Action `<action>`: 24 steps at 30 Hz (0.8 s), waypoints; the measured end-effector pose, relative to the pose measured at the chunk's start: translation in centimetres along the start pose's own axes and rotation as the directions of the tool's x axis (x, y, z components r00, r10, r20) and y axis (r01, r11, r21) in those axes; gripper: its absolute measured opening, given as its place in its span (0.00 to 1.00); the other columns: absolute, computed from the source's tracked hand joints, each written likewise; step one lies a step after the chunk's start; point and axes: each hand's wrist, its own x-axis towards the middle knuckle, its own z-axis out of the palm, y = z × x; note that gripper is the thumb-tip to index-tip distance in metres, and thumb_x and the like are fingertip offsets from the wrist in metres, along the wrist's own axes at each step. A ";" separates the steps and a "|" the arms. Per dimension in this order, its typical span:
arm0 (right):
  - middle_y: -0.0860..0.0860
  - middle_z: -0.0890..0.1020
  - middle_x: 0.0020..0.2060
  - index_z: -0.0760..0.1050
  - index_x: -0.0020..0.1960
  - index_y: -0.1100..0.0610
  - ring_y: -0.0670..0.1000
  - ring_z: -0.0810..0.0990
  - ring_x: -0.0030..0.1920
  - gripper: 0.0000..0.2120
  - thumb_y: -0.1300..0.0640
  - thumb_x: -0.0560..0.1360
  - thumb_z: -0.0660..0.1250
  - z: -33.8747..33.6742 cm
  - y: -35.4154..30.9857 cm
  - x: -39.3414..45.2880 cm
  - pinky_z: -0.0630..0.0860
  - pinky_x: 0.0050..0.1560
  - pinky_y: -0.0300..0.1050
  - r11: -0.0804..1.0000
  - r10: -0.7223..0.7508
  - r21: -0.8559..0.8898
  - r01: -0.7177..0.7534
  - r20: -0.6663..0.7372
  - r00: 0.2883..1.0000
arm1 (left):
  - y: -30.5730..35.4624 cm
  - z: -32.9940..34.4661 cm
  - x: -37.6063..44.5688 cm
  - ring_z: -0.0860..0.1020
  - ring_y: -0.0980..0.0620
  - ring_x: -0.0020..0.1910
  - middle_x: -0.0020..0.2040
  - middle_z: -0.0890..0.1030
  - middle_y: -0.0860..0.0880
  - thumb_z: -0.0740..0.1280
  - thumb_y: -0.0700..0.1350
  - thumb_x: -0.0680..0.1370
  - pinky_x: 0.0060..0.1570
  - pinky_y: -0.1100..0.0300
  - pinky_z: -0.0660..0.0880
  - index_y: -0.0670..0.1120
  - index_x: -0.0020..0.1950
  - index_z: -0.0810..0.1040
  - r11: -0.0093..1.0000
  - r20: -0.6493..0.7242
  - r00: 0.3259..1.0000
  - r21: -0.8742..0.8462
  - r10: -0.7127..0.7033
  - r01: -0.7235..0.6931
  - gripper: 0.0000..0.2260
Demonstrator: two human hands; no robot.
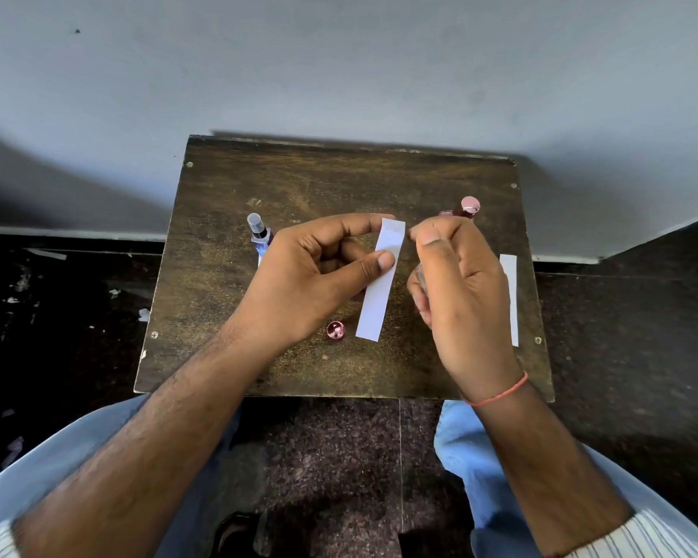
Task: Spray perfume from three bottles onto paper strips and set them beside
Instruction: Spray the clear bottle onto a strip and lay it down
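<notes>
My left hand (319, 275) pinches a white paper strip (379, 292) between thumb and fingers, holding it upright over the small wooden table (218, 296). My right hand (460, 292) is closed around a clear perfume bottle (420, 275), mostly hidden in the palm, its top close to the strip's upper end. A blue bottle with a clear cap (258, 233) stands behind my left hand. A pink-capped bottle (466, 209) stands behind my right hand. A round pink cap (335, 330) lies loose on the table. Another paper strip (510, 300) lies at the right edge.
The table stands against a grey wall (339, 74). Dark floor (57, 316) with paper scraps lies to the left. My knees in light blue trousers (456, 432) are just below the table's near edge.
</notes>
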 end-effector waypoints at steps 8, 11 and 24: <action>0.54 0.70 0.27 0.77 0.49 0.43 0.64 0.69 0.28 0.09 0.42 0.81 0.60 0.0 0.5 0.0 0.70 0.28 0.65 0.999 0.010 -0.049 -0.008 0.024 1.000 | -0.2 0.4 0.0 0.87 0.50 0.44 0.42 0.88 0.51 0.76 0.40 0.79 0.51 0.43 0.88 0.46 0.68 0.84 1.000 0.005 1.000 0.019 -0.022 0.022 0.17; 0.50 0.72 0.27 0.77 0.49 0.43 0.61 0.71 0.28 0.09 0.41 0.81 0.61 0.1 0.4 0.1 0.72 0.29 0.63 0.998 0.016 -0.062 -0.015 0.019 1.000 | -0.2 0.3 0.0 0.87 0.52 0.44 0.42 0.88 0.52 0.75 0.39 0.79 0.51 0.46 0.88 0.45 0.68 0.84 1.000 0.005 1.000 0.019 -0.016 0.016 0.16; 0.39 0.78 0.32 0.79 0.46 0.41 0.52 0.74 0.32 0.08 0.45 0.79 0.62 -0.1 0.3 0.4 0.69 0.37 0.52 0.999 0.002 -0.045 -0.002 -0.008 1.000 | -0.1 0.1 0.0 0.88 0.51 0.44 0.42 0.89 0.50 0.75 0.37 0.80 0.48 0.52 0.88 0.45 0.68 0.84 1.000 -0.001 1.000 0.030 -0.003 0.003 0.16</action>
